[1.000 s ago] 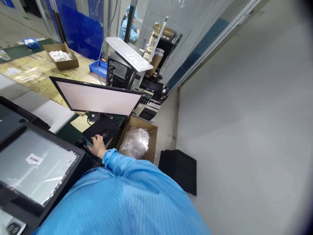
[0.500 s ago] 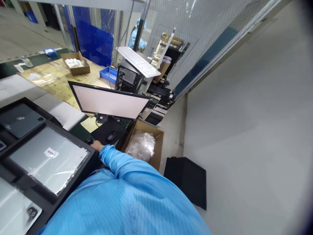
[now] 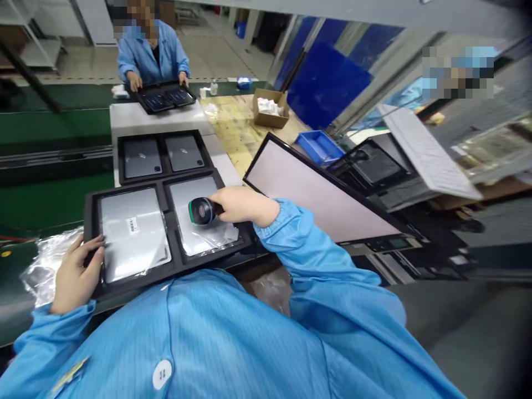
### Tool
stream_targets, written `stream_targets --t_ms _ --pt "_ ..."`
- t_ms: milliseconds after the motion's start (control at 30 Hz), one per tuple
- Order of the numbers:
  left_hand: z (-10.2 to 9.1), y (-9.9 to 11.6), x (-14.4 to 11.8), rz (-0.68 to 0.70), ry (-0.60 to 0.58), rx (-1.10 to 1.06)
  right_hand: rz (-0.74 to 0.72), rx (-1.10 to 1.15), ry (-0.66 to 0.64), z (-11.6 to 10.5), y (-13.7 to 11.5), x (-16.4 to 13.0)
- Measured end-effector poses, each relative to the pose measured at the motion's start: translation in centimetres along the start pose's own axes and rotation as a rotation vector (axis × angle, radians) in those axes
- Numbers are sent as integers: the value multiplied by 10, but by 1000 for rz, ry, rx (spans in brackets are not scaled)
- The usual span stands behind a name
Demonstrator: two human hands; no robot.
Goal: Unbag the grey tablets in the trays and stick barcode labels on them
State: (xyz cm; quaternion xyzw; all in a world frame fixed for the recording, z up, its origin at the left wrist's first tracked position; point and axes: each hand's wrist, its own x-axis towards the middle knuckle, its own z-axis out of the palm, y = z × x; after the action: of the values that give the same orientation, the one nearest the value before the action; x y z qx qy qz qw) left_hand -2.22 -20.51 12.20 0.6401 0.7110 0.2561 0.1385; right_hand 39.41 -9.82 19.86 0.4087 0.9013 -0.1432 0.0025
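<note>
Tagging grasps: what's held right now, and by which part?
Right hand holds the scanner by its handle. Left hand is on the left rim of the near black tray; gripping or just resting, can't tell.

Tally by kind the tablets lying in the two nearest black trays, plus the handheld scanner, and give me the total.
Silver tablets, nearest tray: 2
Dark grey tablets, next tray: 2
Handheld scanner, above the nearest tray: 1
Total: 5
</note>
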Motion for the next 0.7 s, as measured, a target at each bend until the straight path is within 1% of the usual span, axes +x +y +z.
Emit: stream_targets --t_ms 33,100,233,333,400,467,533,633,700 --pt "0 1 1 1 -2 -11 13 -46 -33 -1 -3 4" --pt "0 2 0 -2 -7 -28 66 -67 -55 0 0 12" --pt "-1 3 -3 -29 -15 -61 169 -6 -86 8 25 18" --pt "-1 4 -4 -65 -1 -84 201 -39 -131 18 41 18" --pt "1 5 -4 -77 5 -83 203 -34 -103 26 46 17" --pt "1 7 -4 -82 4 -66 186 4 -49 31 48 15" --pt "-1 9 -3 -79 -40 -3 141 55 11 34 49 10" --pt "-11 14 5 -98 -211 136 71 113 80 30 48 -1" --pt "-17 19 16 -139 -308 181 61 116 81 26 46 -7"
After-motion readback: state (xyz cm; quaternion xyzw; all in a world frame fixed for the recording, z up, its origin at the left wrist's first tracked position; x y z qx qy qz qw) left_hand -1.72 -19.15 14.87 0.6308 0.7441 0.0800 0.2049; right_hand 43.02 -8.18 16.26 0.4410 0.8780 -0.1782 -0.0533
